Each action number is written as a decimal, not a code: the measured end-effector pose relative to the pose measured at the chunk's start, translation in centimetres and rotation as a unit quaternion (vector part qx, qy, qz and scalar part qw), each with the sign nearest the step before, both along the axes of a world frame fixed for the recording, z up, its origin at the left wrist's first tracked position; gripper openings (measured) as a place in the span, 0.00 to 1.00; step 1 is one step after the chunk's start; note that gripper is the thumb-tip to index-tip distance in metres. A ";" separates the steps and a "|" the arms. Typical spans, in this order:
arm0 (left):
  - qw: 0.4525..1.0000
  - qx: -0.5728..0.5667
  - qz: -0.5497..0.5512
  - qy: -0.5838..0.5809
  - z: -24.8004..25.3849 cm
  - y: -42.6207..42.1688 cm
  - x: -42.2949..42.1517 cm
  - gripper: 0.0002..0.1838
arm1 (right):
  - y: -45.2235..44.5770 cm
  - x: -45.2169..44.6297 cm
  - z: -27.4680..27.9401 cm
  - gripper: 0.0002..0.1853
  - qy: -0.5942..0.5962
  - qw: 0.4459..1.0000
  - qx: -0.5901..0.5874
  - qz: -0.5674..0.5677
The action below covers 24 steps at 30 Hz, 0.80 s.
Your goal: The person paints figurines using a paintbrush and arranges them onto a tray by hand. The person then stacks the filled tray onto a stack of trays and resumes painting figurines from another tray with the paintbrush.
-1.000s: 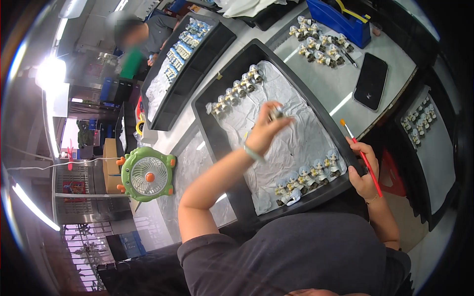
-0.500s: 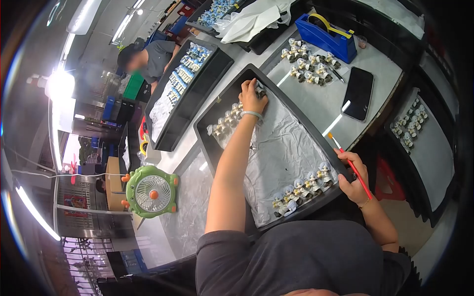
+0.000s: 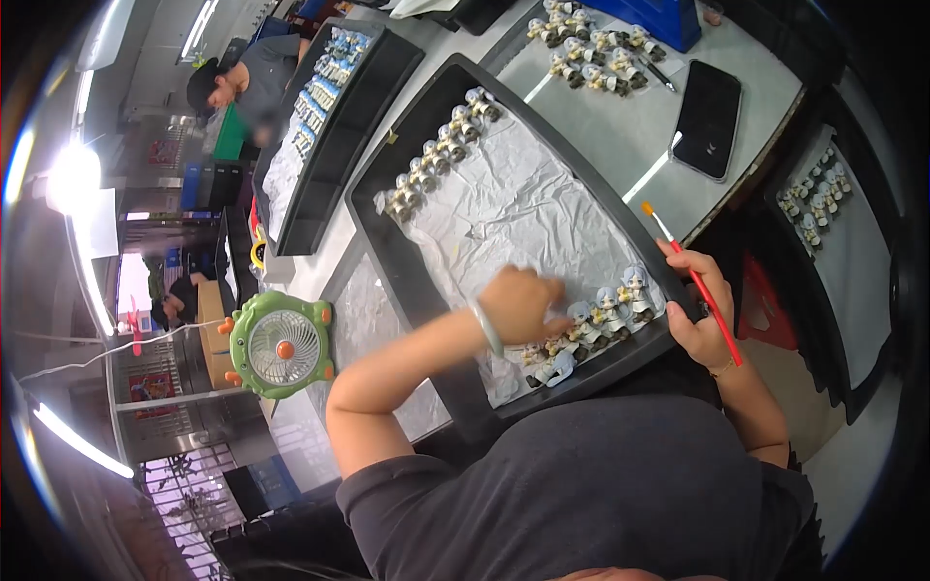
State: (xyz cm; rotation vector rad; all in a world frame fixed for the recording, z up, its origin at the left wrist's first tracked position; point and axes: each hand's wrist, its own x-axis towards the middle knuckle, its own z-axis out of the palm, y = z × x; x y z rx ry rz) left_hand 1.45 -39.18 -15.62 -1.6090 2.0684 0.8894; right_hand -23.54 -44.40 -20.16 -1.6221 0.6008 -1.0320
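Two rows of small pale-haired figurines lie on crumpled white paper in a dark tray [image 3: 581, 182]: a far row [image 3: 444, 155] and a near row [image 3: 613, 315] closer to my body. Over the near row is my left hand [image 3: 523, 302], wearing a pale bangle, its fingers bent down beside the figurines. Motion blur and the hand itself hide whether it touches or grips one. My right hand [image 3: 705, 324] is at the tray's right edge, closed around a red paintbrush [image 3: 727, 341] with its bristles pointing up and away.
More figurines [image 3: 601, 53], a pen [image 3: 659, 75] and a black phone [image 3: 707, 121] lie on the table to the right. Another tray [image 3: 383, 97] of blue figurines stands at left, near a green fan [image 3: 283, 346]. A co-worker [image 3: 262, 77] sits beyond. A further tray [image 3: 823, 261] is far right.
My left hand has moved from the tray's far row back to the near row. A figurine now stands where it was. My right hand keeps the paintbrush; the view has shifted.
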 end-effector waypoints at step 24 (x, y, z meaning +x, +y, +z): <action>0.653 0.107 0.335 0.671 3.6 2.8 2.0 0.23 | 0.2 0.2 -0.5 0.24 0.015 0.999 -0.030 -0.022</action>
